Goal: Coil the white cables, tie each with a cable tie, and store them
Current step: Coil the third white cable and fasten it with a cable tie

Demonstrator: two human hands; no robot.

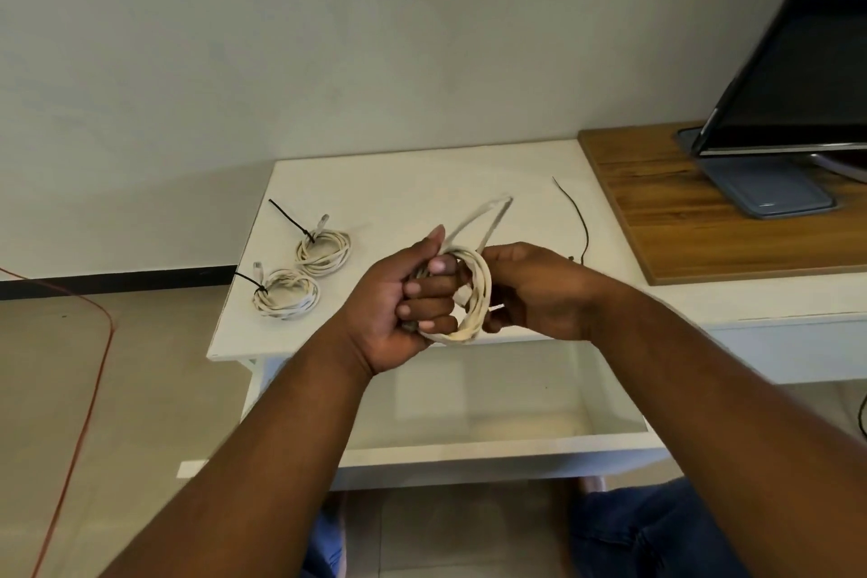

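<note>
Midway: grips third white cable [478,296], part-coiled, left hand [403,300] and right hand [532,291] both curled round it; two tied coils [323,249] on table [422,183]; tying, storing outstanding

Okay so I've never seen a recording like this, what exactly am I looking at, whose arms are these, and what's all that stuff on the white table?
There is no machine here. A person wears a camera on the head, so this single picture looks down along their own arms. The left hand and the right hand together grip a partly wound white cable, with a loose loop sticking up. On the white table lie a far coil and a near coil, each bound with a black tie. A spare cable tie lies to the right. Below the tabletop a drawer stands open. A monitor sits on a wooden board at far right.
</note>
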